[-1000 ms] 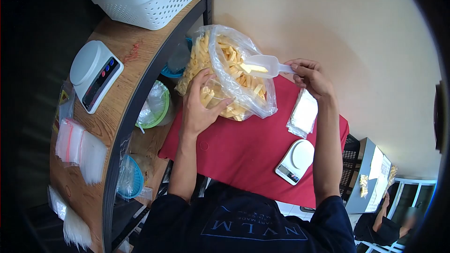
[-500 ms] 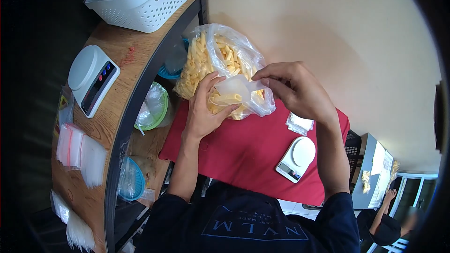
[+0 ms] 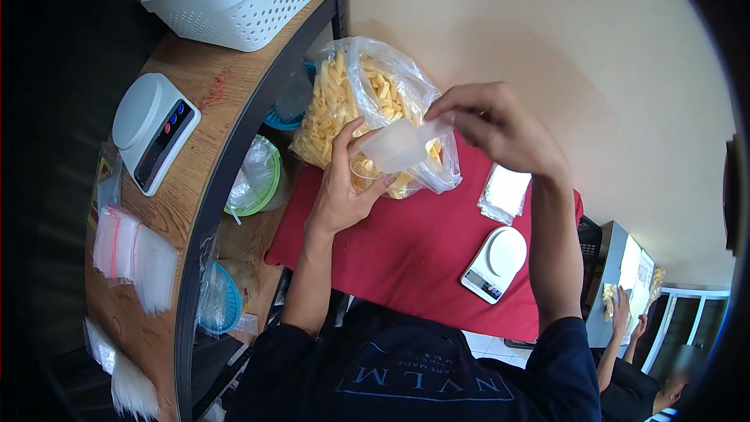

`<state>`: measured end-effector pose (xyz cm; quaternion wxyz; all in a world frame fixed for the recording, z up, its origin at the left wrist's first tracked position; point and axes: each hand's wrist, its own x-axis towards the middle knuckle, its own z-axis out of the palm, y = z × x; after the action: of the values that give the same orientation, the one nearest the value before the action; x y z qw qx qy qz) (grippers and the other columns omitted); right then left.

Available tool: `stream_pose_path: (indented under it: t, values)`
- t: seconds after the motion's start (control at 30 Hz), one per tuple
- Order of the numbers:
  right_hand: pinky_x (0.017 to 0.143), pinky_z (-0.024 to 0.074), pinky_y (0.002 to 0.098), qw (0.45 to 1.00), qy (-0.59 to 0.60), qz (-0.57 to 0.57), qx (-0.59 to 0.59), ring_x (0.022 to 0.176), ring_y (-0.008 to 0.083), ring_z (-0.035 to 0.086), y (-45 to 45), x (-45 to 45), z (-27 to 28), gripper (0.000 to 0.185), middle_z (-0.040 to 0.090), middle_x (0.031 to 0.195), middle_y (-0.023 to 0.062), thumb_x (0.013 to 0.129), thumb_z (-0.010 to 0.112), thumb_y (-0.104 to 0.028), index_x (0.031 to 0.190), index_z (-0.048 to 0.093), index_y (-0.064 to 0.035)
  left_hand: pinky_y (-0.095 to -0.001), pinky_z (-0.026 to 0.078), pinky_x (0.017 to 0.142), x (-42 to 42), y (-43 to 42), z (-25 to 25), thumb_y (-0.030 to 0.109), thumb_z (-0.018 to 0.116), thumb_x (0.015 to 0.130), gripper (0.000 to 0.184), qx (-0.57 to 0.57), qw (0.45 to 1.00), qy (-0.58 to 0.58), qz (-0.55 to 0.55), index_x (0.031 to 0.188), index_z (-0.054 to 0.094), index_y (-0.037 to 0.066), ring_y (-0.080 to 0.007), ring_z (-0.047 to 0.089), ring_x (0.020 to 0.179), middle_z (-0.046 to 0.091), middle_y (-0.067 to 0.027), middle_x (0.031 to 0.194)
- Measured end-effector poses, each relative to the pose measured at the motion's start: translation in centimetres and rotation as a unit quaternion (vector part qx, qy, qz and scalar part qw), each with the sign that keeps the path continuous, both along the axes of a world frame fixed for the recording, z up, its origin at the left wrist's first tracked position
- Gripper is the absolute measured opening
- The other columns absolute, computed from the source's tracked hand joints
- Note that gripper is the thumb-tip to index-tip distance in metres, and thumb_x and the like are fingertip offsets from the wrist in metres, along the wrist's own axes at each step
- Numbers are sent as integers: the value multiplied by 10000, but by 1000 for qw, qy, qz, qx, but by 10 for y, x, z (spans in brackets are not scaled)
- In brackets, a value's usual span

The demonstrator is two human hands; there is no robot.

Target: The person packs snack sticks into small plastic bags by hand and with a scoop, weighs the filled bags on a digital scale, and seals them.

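Note:
My left hand is curled around a small clear plastic bag, its mouth spread between thumb and fingers. Some yellow snack sticks show through it. In my right hand, the handle of a translucent white scoop is pinched. The scoop is tipped, its bowl over the mouth of the small bag. Just behind both hands stands a large open clear bag full of yellow stick-shaped snacks.
On the red cloth lie a white digital scale and a stack of clear bags. The wooden shelf at left bears another scale, a white basket and plastic bags. A co-worker is at lower right.
My right hand has risen slightly and tilted the scoop further; the sticks seen in its mouth have dropped out. The co-worker's hands have moved onto the far counter.

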<state>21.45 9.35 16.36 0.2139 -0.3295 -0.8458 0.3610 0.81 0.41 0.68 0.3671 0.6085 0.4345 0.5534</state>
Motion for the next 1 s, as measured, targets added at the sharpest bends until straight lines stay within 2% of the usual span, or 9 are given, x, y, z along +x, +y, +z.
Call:
stream_pose_path:
  t: [0.07, 0.17, 0.23, 0.27, 0.33, 0.5, 0.73, 0.97, 1.0]
  values:
    - [665, 487, 281, 997, 17, -66, -30, 710, 122, 592, 2, 7, 8, 162, 679, 804, 86, 885, 535, -5, 961, 675, 32, -406, 378, 1051, -7, 2, -4, 33, 722, 785, 835, 25, 998, -60, -20, 1443, 208, 51, -309, 518, 1224, 520, -260, 1311]
    - [643, 470, 274, 976, 47, -208, -43, 717, 109, 583, 21, 17, -26, 166, 670, 796, 81, 890, 530, -6, 967, 673, 27, -400, 457, 958, -16, 5, -4, 125, 651, 835, 778, 73, 977, -187, -66, 1454, 182, 78, -307, 565, 1087, 488, -310, 1296]
    - [667, 482, 288, 971, 44, -233, -25, 722, 120, 593, 27, 18, -74, 156, 672, 804, 82, 897, 551, -40, 967, 667, 36, -398, 527, 803, -17, 6, 2, 270, 604, 867, 739, 73, 836, -494, -226, 1459, 189, 114, -322, 590, 959, 447, -352, 1283]
    - [685, 491, 301, 969, 55, -236, -48, 728, 154, 608, 25, 14, -93, 154, 676, 809, 93, 892, 572, -56, 972, 666, 36, -392, 548, 692, -13, 2, 5, 376, 552, 885, 736, 34, 831, -519, -197, 1475, 176, 150, -329, 597, 864, 419, -375, 1271]
    - [704, 500, 314, 966, 68, -239, -71, 733, 188, 624, 16, 7, -123, 158, 681, 813, 104, 888, 593, -73, 978, 664, 37, -395, 539, 701, -8, 5, 8, 407, 553, 882, 768, 14, 821, -525, -223, 1485, 162, 137, -333, 605, 842, 413, -371, 1272]
    - [755, 510, 377, 941, 105, -287, 145, 878, 309, 627, -14, 9, -117, 215, 676, 976, 156, 845, 697, -131, 1007, 670, 7, -417, 541, 740, 16, 6, 15, 445, 536, 875, 854, -58, 806, -526, -265, 1532, 80, 147, -346, 629, 838, 364, -402, 1322]
    - [862, 476, 397, 975, 85, -183, 97, 1003, 282, 562, -96, 40, -66, 299, 610, 1144, 97, 715, 797, -125, 997, 704, -86, -409, 507, 875, 77, 6, 18, 471, 542, 853, 919, -145, 775, -522, -325, 1532, 47, 98, -342, 562, 1094, 310, -336, 1412]
    - [881, 466, 389, 963, 147, -224, -1, 941, 260, 611, -125, 114, -79, 180, 682, 975, 93, 743, 763, -68, 912, 705, -47, -408, 474, 962, 145, -5, 10, 448, 582, 862, 773, -170, 738, -503, -415, 1411, 242, 24, -327, 519, 1196, 352, -244, 1398]
    - [850, 490, 364, 956, 177, -232, 14, 887, 231, 650, -130, 125, -84, 139, 700, 902, 101, 778, 724, -31, 912, 692, -13, -420, 468, 971, 153, -7, 8, 455, 590, 865, 764, -151, 787, -439, -407, 1398, 247, 29, -330, 519, 1189, 349, -266, 1386]
